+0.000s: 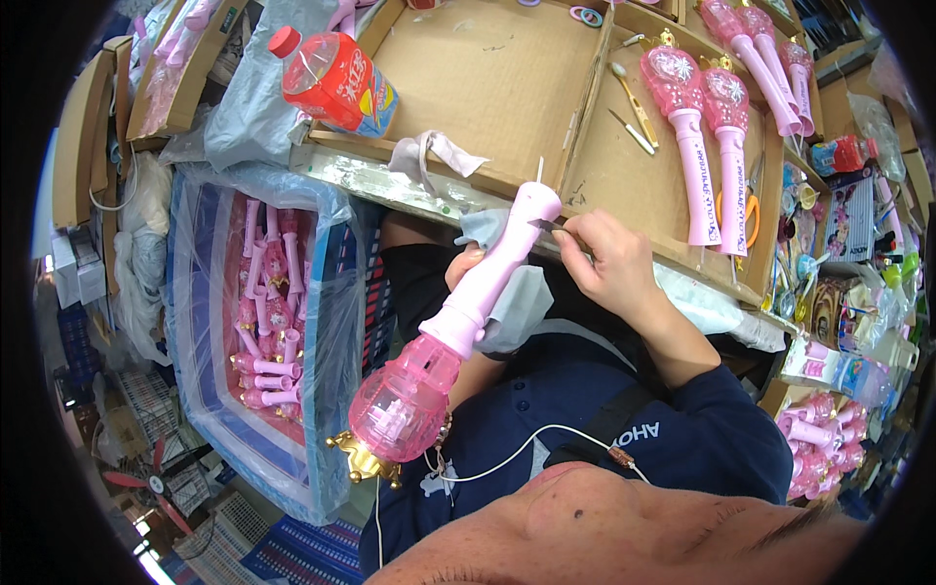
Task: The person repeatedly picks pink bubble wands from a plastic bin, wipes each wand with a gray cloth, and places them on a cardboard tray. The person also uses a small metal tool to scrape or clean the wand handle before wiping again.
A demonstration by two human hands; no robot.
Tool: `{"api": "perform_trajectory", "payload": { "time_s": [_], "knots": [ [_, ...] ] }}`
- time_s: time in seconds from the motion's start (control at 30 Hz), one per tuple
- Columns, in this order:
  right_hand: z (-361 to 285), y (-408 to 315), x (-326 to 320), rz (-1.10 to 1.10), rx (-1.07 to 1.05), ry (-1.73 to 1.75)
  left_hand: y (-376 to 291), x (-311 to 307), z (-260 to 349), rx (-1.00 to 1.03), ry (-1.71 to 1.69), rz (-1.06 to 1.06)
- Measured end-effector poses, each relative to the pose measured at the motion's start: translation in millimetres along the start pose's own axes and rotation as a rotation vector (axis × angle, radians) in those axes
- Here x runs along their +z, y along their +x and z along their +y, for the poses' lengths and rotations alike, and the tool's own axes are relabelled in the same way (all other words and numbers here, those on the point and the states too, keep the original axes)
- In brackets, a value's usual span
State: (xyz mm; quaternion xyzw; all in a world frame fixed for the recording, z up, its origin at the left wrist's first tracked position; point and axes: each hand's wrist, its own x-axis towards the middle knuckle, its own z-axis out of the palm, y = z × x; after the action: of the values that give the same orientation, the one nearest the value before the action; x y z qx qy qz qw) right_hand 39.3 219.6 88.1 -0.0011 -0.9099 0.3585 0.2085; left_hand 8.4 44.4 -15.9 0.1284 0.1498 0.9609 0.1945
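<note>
My left hand (463,266) grips a pink plastic toy wand (479,281) from behind, with a grey cloth (518,307) between hand and handle. Much of this hand is hidden. The wand lies tilted, its clear pink head and gold crown (363,459) low at the left. A thin pale stick or wire (540,170) juts from the handle's far end. In my right hand (610,262), pinched between thumb and fingers, is a small dark thin piece (544,224), perhaps a blade, touching the handle near that end.
Shallow cardboard trays (493,69) on the table hold more wands (687,139), a toothbrush (635,102), a white-handled pointed tool (632,131) and orange-handled scissors (753,219). A red drink bottle (333,84) stands at the near edge. Left, a plastic-lined blue crate (311,351) holds many wands.
</note>
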Motion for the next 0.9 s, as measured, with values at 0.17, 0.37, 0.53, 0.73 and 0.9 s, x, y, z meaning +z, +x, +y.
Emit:
{"api": "perform_trajectory", "payload": {
  "time_s": [0.17, 0.37, 0.53, 0.73, 0.9],
  "knots": [
    [-0.4, 1.2, -0.8, 0.025, -0.017, 0.002, 4.6, 1.6, 5.2, -0.083, -0.058, 0.022],
    [8.2, -1.8, 4.1, 0.058, -0.006, -0.036, 12.3, -0.8, 19.0, -0.409, -0.386, 0.043],
    [38.9, 17.0, -15.2, 0.146, 0.18, -0.333, 18.2, 2.3, 25.7, -0.493, -0.488, 0.044],
    [23.2, 24.6, -4.3, 0.218, -0.019, -0.145, 8.4, -0.4, 18.8, -0.371, -0.329, 0.084],
    [4.6, 30.2, 13.6, 0.074, -0.14, -0.168, 2.4, 10.1, 52.2, -0.603, -0.328, 0.256]
  ]
}}
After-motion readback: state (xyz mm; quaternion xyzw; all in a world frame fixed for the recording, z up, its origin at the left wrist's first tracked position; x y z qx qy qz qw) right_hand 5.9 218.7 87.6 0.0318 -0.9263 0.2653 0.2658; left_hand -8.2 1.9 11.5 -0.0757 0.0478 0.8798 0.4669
